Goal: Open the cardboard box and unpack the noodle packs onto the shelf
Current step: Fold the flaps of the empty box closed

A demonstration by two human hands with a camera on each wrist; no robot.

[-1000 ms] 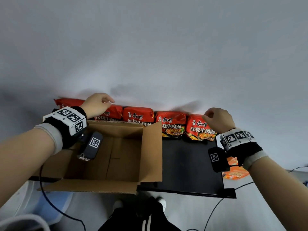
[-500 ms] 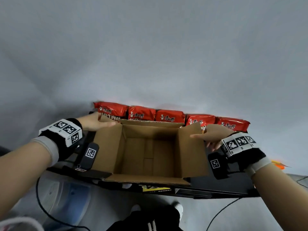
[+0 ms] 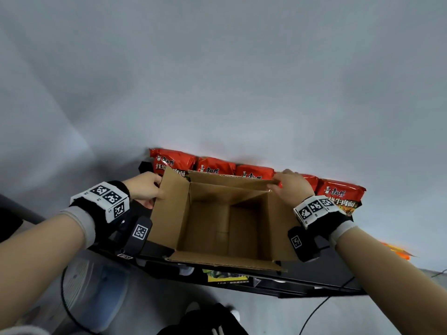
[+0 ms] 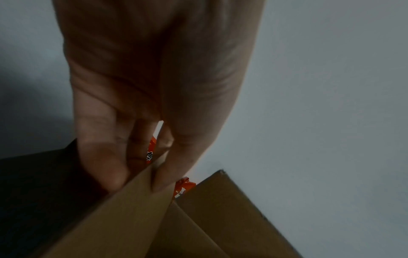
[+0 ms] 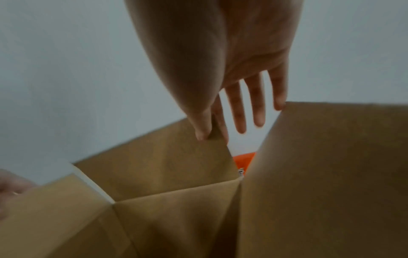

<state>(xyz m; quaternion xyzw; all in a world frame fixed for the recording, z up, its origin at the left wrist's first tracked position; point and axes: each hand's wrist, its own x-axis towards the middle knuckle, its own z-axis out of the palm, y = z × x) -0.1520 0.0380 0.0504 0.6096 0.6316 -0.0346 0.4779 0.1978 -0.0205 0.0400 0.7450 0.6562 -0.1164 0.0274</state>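
Cardboard box (image 3: 225,221) open, empty — red noodle packs (image 3: 215,165) lined behind on shelf (image 3: 314,284).

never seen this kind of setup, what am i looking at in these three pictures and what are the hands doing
No machine here: a person wears cameras. The wide picture comes from a head camera looking down; the two dim close-ups come from cameras strapped to each wrist. The left hand pinches the left flap of an open cardboard box, which looks empty. The right hand pinches the far flap between thumb and forefinger. The box stands on a black shelf. Behind it, red noodle packs line the wall.
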